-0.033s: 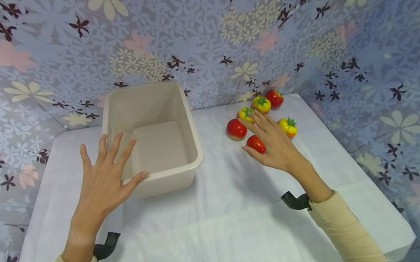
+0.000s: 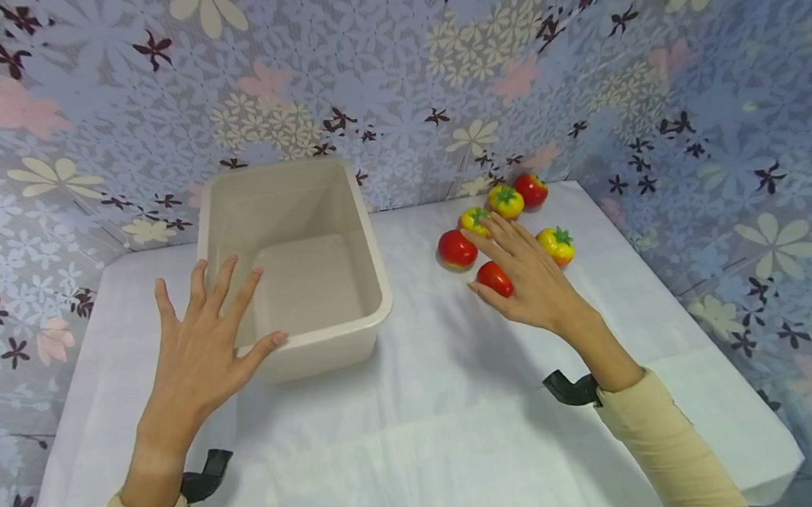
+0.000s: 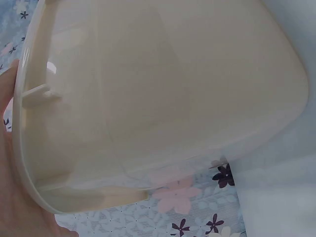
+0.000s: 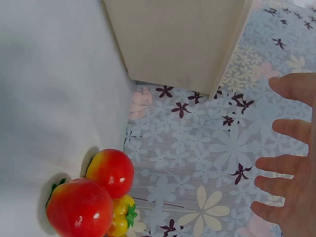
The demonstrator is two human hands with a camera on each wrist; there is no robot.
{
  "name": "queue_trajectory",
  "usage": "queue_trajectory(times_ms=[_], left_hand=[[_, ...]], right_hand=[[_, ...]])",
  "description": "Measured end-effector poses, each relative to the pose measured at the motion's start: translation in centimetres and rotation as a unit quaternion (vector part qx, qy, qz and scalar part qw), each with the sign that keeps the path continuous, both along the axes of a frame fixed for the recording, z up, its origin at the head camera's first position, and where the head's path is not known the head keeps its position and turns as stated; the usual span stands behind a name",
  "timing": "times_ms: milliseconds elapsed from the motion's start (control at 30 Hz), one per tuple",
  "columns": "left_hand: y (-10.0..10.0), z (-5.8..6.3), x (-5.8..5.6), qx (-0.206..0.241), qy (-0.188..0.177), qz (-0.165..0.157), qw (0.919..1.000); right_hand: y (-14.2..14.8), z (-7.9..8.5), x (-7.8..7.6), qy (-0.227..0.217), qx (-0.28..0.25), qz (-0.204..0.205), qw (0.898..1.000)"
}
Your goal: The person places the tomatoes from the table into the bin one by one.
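While your left hand [image 2: 201,356] and right hand [image 2: 530,279] are spread, holding nothing, a low right-side sweep could set the front red tomato [image 2: 494,280] rolling.

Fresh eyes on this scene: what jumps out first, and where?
Probably the glossy red and yellow fruits, clustered toward the far right of the white tabletop. Next, the big beige tub to their left, with the left hand spread over its near-left corner and the right hand over the fruits. The busy floral backdrop behind everything also competes for attention.
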State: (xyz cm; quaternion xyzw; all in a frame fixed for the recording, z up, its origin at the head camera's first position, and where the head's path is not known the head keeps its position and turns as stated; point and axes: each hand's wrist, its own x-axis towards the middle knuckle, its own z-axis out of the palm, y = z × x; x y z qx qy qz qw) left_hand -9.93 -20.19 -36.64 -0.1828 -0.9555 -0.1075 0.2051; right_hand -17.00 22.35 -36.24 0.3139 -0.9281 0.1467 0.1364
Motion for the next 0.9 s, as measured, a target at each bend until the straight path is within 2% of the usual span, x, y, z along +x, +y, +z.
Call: queue_trajectory(times_ms=[300,400,433,467,533,567,633,700,767,800,867,900], left_hand=[[0.3,-0.2,-0.2,0.017,-0.018,-0.007,0.9997],[0.1,-0.5,-0.3,0.081,-0.023,-0.010,0.9964],[0.0,-0.5,-0.4,0.118,-0.027,-0.011,0.9926],[-0.2,-0.6,-0.5,0.167,-0.029,-0.013,0.9855],[-0.6,-0.7,-0.8,0.274,-0.039,-0.015,0.9608],[-0.9,-0.7,-1.0,0.326,-0.047,-0.014,0.9443],[-1.4,-0.8,-1.4,0.410,-0.075,-0.004,0.9087],[-1.8,-0.9,-1.6,0.470,-0.111,0.018,0.8753],[-2.3,-1.2,-1.8,0.517,-0.140,0.037,0.8435],[-2.5,-1.4,-1.8,0.536,-0.149,0.043,0.8302],[-2.8,-1.7,-1.8,0.577,-0.159,0.038,0.8005],[-2.8,-1.9,-1.8,0.591,-0.161,0.030,0.7895]], right_hand=[[0.7,-0.4,0.9,-0.016,-0.011,-0.027,0.999],[1.2,-0.9,1.0,-0.050,-0.044,-0.048,0.997],[1.4,-1.2,1.0,-0.065,-0.068,-0.057,0.994],[1.6,-1.5,0.9,-0.077,-0.097,-0.067,0.990],[2.1,-2.3,0.5,-0.086,-0.167,-0.088,0.978],[2.3,-2.8,0.3,-0.087,-0.209,-0.099,0.969],[2.7,-3.7,-0.2,-0.080,-0.296,-0.117,0.945],[3.0,-4.7,-0.7,-0.075,-0.360,-0.138,0.920],[3.0,-5.6,-1.1,-0.085,-0.398,-0.166,0.898],[3.0,-6.1,-1.4,-0.092,-0.407,-0.181,0.891],[2.9,-7.1,-1.7,-0.102,-0.404,-0.211,0.884],[3.0,-7.6,-1.8,-0.106,-0.395,-0.225,0.884]])
